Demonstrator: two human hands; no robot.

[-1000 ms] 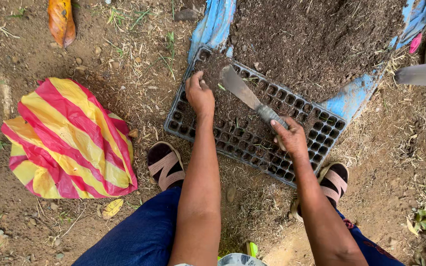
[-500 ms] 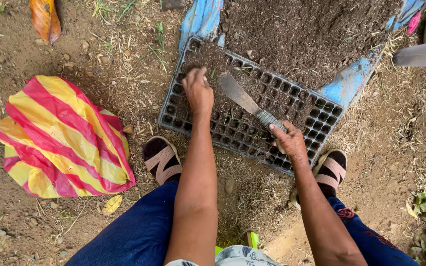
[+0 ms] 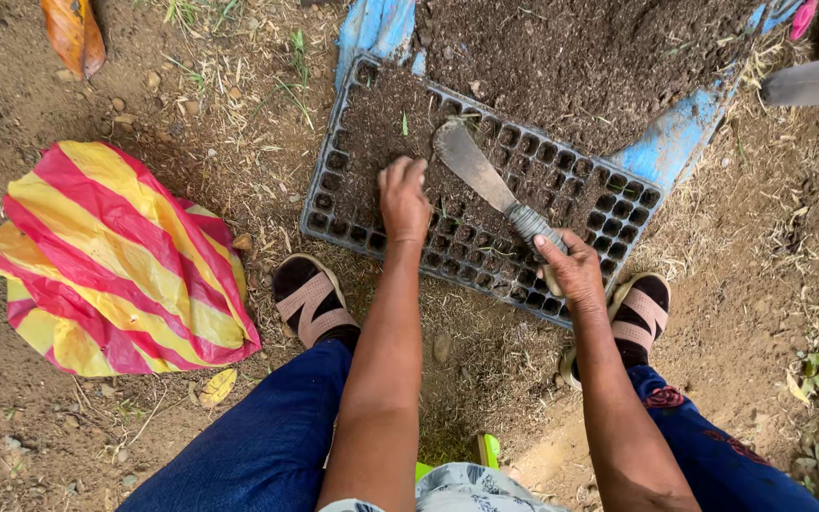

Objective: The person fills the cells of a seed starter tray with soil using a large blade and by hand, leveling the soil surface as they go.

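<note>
My left hand [image 3: 403, 197] flat on soil in black seedling tray [image 3: 334, 175] on the ground, fingers together, my right hand [image 3: 571, 270] fingers clamped on knife [image 3: 474, 166] handle, blade over tray, striped cloth [image 3: 111, 261] left

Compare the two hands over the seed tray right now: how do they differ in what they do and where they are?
The left hand lies palm down on the soil in the black seed tray, holding nothing; the right hand is closed on the wrapped handle of a trowel-like blade. The left hand sits mid-tray, among soil-covered cells; the right hand is at the near edge, over empty cells. Both are bare and above the same tray.
</note>
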